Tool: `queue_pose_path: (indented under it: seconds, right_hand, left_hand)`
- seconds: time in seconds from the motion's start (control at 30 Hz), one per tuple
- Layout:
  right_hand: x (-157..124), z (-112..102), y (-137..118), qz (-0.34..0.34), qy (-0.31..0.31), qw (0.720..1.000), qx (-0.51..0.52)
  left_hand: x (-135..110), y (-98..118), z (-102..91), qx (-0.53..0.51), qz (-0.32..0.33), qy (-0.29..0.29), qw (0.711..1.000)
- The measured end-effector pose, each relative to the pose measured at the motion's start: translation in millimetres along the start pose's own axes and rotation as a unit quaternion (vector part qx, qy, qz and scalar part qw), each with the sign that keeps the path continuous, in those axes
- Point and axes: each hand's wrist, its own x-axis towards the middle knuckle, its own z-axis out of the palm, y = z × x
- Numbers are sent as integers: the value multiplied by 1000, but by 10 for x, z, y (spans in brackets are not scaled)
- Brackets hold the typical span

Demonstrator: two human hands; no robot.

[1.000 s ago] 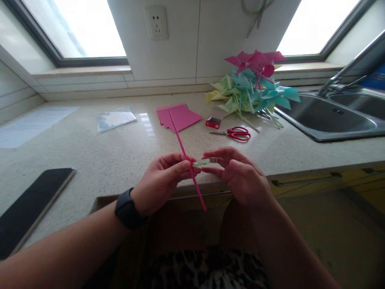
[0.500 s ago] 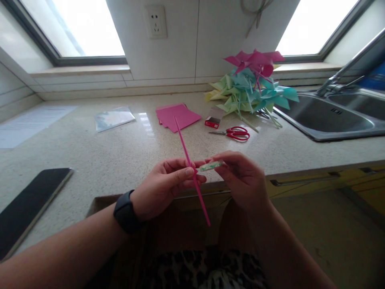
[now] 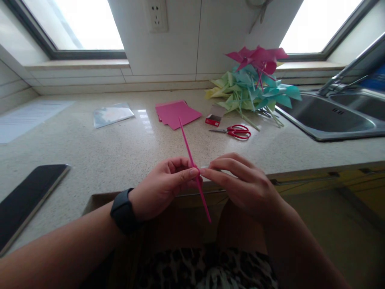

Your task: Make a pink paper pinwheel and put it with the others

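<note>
My left hand (image 3: 162, 186) pinches a thin pink stick (image 3: 188, 146) between thumb and fingers; the stick slants up and away over the counter's front edge. My right hand (image 3: 245, 184) is closed right beside it, fingertips touching the stick where the left thumb grips. A small pale strip that it holds is almost wholly hidden under its fingers. A black watch (image 3: 122, 210) sits on my left wrist.
On the speckled counter (image 3: 105, 148) lie pink paper sheets (image 3: 177, 113), a small red box (image 3: 214, 119), red scissors (image 3: 237, 131) and a heap of paper pinwheels (image 3: 252, 82). A steel sink (image 3: 333, 118) is at right, a dark phone (image 3: 27, 198) at left.
My right hand has turned over and closed in on the stick, so the pale strip that showed between its fingers is now covered. The left hand keeps its pinch.
</note>
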Motion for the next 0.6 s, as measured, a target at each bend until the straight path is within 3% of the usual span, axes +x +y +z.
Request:
queue_pose_path:
  seconds: [0.47, 0.6]
  right_hand:
    - [-42, 50, 36, -10, 2, 1000, -6]
    - [-43, 83, 46, -1, 35, 999, 28]
  left_hand:
    - [-3, -36, -14, -16, -12, 4, 1000]
    - [3, -26, -4, -13, -16, -1, 1000]
